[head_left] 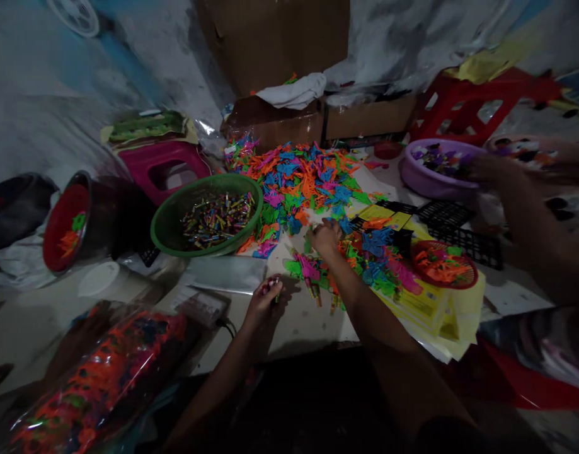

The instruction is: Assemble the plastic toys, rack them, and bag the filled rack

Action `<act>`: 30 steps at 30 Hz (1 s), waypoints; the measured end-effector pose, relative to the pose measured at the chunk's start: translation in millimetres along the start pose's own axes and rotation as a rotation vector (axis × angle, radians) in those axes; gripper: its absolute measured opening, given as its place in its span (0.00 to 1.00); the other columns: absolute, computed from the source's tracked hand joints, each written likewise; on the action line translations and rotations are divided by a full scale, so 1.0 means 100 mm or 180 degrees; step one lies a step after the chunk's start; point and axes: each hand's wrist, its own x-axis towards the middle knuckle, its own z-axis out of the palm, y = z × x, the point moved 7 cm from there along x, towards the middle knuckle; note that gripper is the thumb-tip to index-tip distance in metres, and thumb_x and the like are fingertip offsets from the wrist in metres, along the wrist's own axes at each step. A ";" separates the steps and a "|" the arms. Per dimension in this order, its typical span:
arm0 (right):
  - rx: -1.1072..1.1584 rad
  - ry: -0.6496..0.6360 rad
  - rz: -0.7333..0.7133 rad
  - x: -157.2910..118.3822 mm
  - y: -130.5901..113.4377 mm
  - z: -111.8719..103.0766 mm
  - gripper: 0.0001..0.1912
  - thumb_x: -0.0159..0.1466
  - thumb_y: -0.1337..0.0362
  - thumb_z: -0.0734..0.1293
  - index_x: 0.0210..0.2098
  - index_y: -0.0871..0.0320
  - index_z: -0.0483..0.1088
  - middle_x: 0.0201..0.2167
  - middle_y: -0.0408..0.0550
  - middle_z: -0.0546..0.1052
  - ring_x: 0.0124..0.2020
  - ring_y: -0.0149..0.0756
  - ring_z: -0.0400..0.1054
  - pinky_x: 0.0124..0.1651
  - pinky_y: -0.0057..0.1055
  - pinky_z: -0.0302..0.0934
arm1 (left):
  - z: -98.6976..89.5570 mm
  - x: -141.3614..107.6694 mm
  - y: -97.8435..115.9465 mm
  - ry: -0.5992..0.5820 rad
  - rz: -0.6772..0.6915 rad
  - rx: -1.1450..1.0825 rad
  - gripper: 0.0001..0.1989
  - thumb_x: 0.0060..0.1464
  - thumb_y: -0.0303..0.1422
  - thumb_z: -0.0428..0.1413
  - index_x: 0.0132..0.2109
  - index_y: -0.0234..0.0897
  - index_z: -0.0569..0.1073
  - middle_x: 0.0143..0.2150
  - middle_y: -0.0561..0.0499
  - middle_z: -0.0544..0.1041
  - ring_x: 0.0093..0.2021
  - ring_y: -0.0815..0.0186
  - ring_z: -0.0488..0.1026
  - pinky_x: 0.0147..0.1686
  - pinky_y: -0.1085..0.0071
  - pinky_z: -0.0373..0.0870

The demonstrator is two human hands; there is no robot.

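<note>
My left hand [263, 297] is closed low over the table, with the ends of small colourful printed tubes showing at its fingertips. My right hand [325, 237] reaches to the near edge of a big heap of plastic pieces [308, 180] in orange, blue, green and pink. Its fingers are bent and partly hidden, so what they hold, if anything, does not show. Below it lie a pink plastic piece [310, 267] and several green ones, with printed tubes [316, 294] sticking out towards me. Left of the heap, a green basin [159, 236] holds many similar small tubes.
At right, a red basket [469, 282] of orange pieces rests on yellow printed sheets [424, 309]. Behind it are black plastic grids [445, 213] and a purple basin [414, 181], where another person's arm [525, 202] reaches. A clear bag of plastic pieces [104, 372] lies front left.
</note>
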 end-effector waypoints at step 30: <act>0.3564 0.0624 0.0131 -1.40 0.15 -0.40 0.16 0.53 0.55 0.66 0.37 0.55 0.63 0.34 0.43 0.69 0.35 0.31 0.64 0.36 0.27 0.59 | 0.49 -0.33 0.20 -0.0677 -0.0090 -0.0644 0.22 0.41 0.38 0.61 0.45 0.38 0.68 0.29 0.53 0.72 0.26 0.75 0.70 0.14 0.85 0.52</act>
